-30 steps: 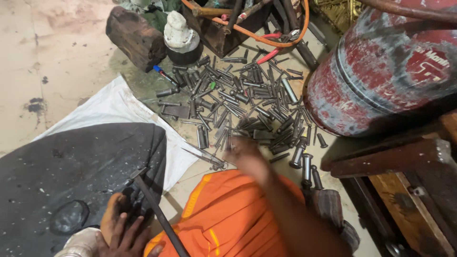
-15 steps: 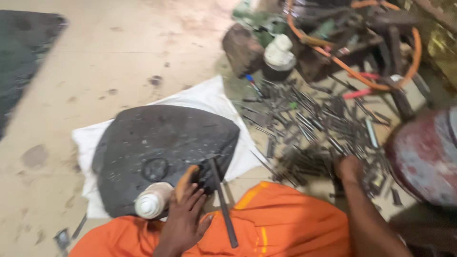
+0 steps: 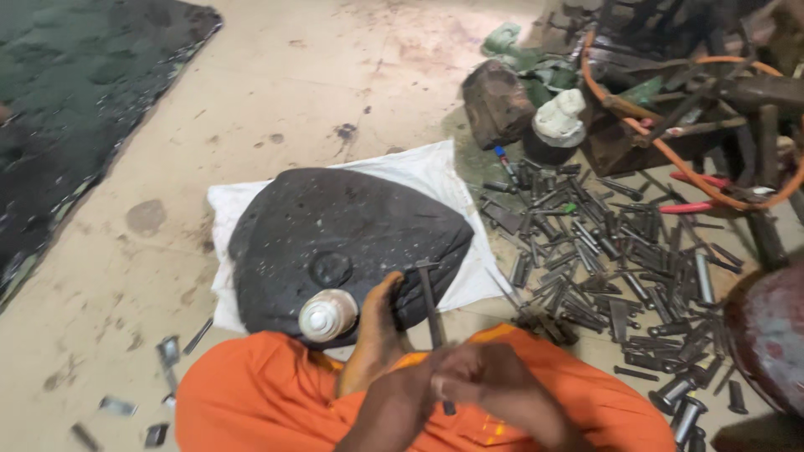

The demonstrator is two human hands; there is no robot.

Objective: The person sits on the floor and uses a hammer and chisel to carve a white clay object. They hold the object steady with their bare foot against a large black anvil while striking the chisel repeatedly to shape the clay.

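Both hands meet low in the frame over a lap in orange cloth (image 3: 251,402). The left hand (image 3: 414,393) and the right hand (image 3: 494,387) are closed together around the near end of a thin dark metal rod (image 3: 430,305), which runs away from them toward a large black moulded panel (image 3: 343,230). Half a second ago the right hand was out among the loose metal parts on the right; now it has come back to join the left on the rod, so the reaching appears over and both hands work on the rod itself. A bare foot (image 3: 377,322) rests against the near edge of the panel, seemingly steadying it, and just left of the foot stands a small bottle with a ribbed white cap (image 3: 328,315). The panel is matte, slightly dusty, rounded with a pointed right end, and lies on a crumpled white cloth (image 3: 419,172) spread on the pale, stained concrete floor (image 3: 251,84). To the right lies a wide scatter of short grey steel sockets and bits (image 3: 603,251), dull and oily. Farther off are a rough wooden block (image 3: 496,100), an orange hose (image 3: 662,151) and a rusty red cylinder (image 3: 770,335).
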